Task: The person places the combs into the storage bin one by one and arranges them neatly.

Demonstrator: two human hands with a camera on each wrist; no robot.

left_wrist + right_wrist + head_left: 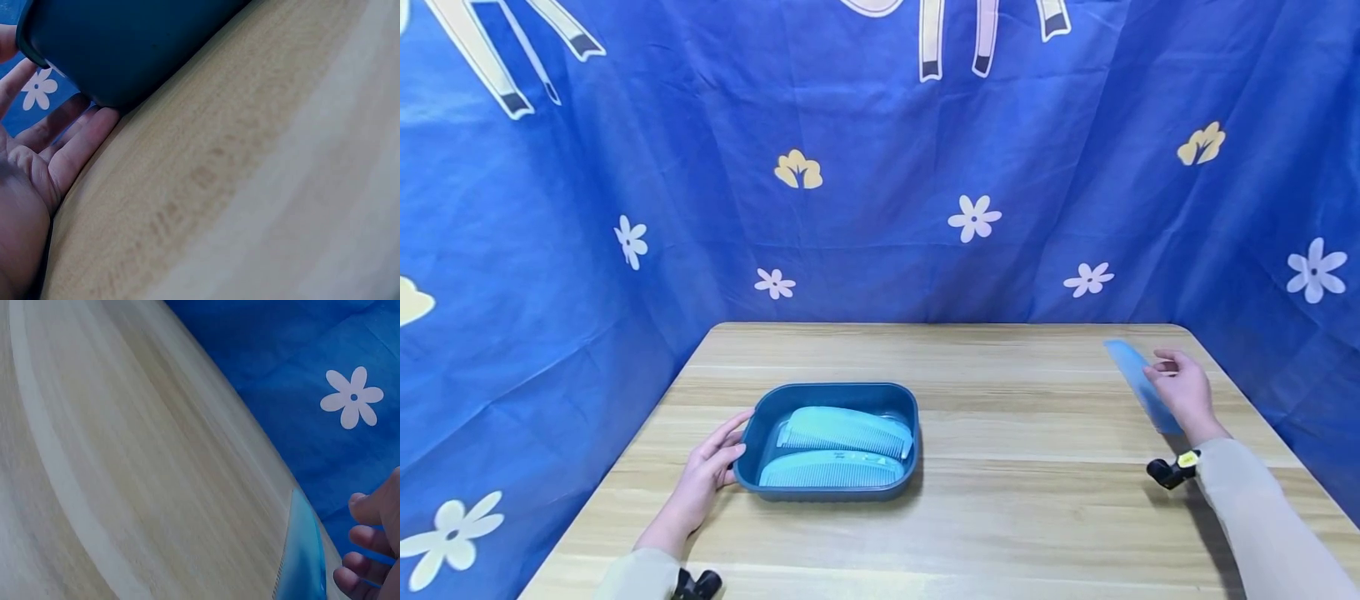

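A dark teal plastic basin (pixel 827 494) stands left of the table's middle, holding two light blue combs, the rear comb (pixel 842 427) and the front comb (pixel 831 471). My left hand (pixel 702 473) rests at the basin's left end, thumb and fingertips against the outer rim and wall. In the left wrist view, the fingers (pixel 94 134) reach fairly straight to its side. Over at the right, another blue comb (pixel 1138 379) lies slanted beside my right hand (pixel 1183 390). Seen from the right wrist, that hand's loosely bent fingers (pixel 369 569) are apart from the comb (pixel 306 550).
The wooden table (pixel 1000 517) has rounded far corners. A blue curtain (pixel 880 250) with flowers and animal legs hangs behind it and along both sides. Each wrist carries a small black camera, such as the right wrist camera (pixel 1171 472).
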